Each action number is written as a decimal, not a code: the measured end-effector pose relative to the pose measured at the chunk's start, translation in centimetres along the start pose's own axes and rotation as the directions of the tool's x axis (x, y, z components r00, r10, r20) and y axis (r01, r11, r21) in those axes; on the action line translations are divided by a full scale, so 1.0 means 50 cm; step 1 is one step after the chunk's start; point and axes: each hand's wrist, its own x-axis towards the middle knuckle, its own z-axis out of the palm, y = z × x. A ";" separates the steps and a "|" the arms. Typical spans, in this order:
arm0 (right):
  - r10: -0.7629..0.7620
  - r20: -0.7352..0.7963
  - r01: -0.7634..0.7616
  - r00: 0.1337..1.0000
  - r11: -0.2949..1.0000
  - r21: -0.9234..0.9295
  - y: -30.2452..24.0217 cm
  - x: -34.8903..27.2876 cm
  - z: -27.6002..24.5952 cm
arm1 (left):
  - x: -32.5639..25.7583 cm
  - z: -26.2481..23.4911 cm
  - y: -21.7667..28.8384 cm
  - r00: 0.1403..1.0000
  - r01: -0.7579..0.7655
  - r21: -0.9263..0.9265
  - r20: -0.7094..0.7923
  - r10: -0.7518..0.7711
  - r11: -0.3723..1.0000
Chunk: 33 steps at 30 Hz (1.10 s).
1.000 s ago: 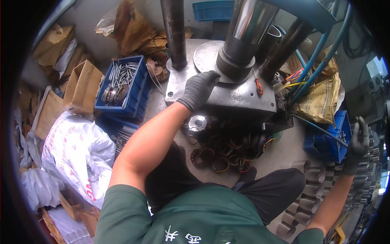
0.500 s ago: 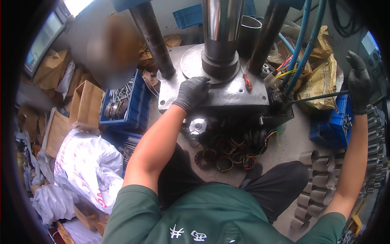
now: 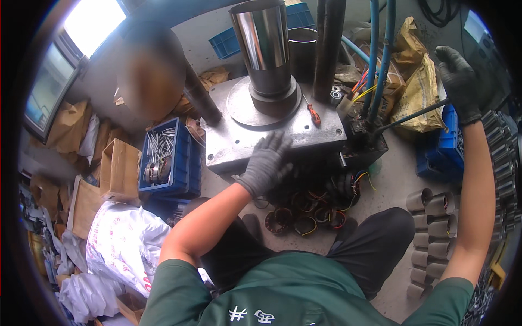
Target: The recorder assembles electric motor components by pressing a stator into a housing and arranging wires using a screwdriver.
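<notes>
Grey concrete floor (image 3: 380,200) and a pale wall (image 3: 204,30) frame a crowded workshop corner, with a bright window (image 3: 93,24) at the upper left. As the head camera shows it, a heavy steel press base (image 3: 321,132) lies ahead of the seated person. On it rests a flat round steel plate (image 3: 238,107), and on that a dark stepped collar (image 3: 275,96) with a mirror-bright metal cylinder (image 3: 260,41) upright above it. One dark steel column (image 3: 202,100) rises to their left, another (image 3: 329,49) to their right; a screwdriver with an orange-red handle (image 3: 314,116) lies on the base just beside the plate.

The left hand (image 3: 267,165), in a grey knit glove, is spread palm down over the base's front edge with nothing in its grasp; whether the fingertips touch the metal cannot be told. The right hand (image 3: 459,84), gloved alike, has its fingers stretched upward, uncurled — its palm at the end of a thin black lever (image 3: 413,114), contact unclear.

Wire-wound ring coils (image 3: 278,219) lie below the base's front. Grey metal sleeves (image 3: 437,206) stand in rows at right; a blue plastic crate (image 3: 187,168) at left holds slim metal rods (image 3: 161,142) — a white woven sack (image 3: 128,239) slumps nearby.
</notes>
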 end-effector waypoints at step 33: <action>0.145 0.107 -0.132 0.984 0.983 -0.124 -0.107 0.016 -0.026 | 0.207 0.055 0.105 0.970 -0.202 -0.163 -0.168 0.174 0.966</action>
